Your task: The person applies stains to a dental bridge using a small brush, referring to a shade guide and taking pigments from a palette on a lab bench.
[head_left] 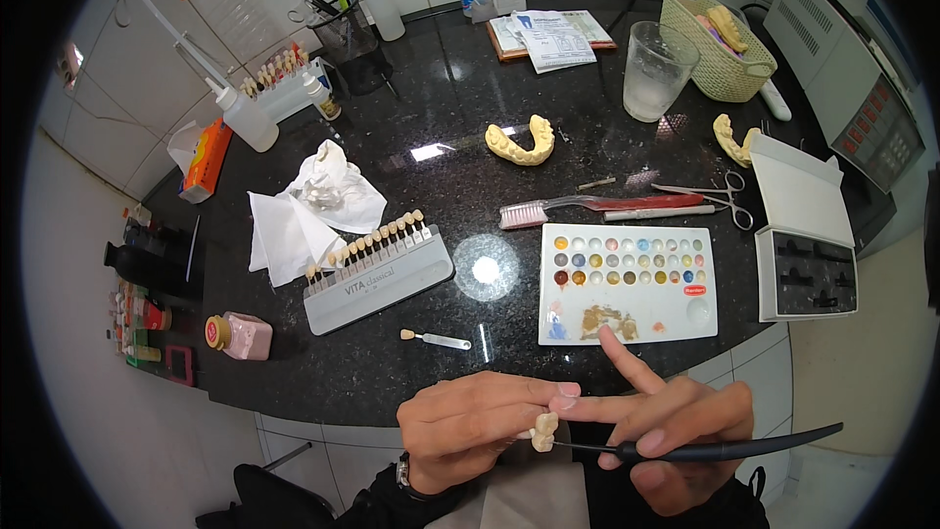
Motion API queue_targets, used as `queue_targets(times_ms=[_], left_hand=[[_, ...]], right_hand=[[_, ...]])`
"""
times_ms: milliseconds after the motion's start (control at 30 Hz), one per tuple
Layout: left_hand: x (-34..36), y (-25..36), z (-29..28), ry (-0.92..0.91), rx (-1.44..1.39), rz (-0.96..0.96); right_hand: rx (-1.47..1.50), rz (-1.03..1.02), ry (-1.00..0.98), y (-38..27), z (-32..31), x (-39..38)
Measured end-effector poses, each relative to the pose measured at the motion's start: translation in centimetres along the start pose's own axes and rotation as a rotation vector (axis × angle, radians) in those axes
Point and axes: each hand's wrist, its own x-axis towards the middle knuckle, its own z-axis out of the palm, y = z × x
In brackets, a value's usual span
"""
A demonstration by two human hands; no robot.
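Note:
Near the table's front edge, my left hand [475, 426] pinches a small tooth-coloured dental crown piece [544, 431]. My right hand [676, 431] grips a slim black-handled tool [754, 447], its thin tip touching or very close to the piece; whether it ends in bristles or metal is too small to tell. The hands meet at the fingertips, and one right finger points up toward the white palette [627, 284]. That palette has rows of small coloured wells and brown and blue smears on its lower part. A single shade tab [436, 339] lies left of it.
A grey shade guide [377, 284] stands left, beside crumpled tissue [333, 186]. Behind the palette lie a toothbrush [587, 204] and scissor-handled forceps [720, 198]. Farther back are a plaster dental model [524, 142], a glass [658, 73] and a basket [720, 64]. An open box [808, 274] stands right.

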Motion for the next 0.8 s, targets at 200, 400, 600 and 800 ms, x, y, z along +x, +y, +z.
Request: queue_targets(times_ms=[200, 400, 600, 800], left_hand=[[0.67, -0.46, 0.39, 0.014, 0.051, 0.089], [0.45, -0.44, 0.13, 0.018, 0.072, 0.083], [0.64, -0.28, 0.24, 0.018, 0.082, 0.088], [0.04, -0.13, -0.07, -0.015, 0.004, 0.003]], right_hand=[[0.05, -0.008, 0.073, 0.18, 0.16, -0.2], [0.077, 0.019, 0.111, 0.28, 0.52, -0.06], [0.084, 0.006, 0.073, 0.3, 0.23, 0.0], [0.069, 0.024, 0.064, 0.21, 0.08, 0.04]])
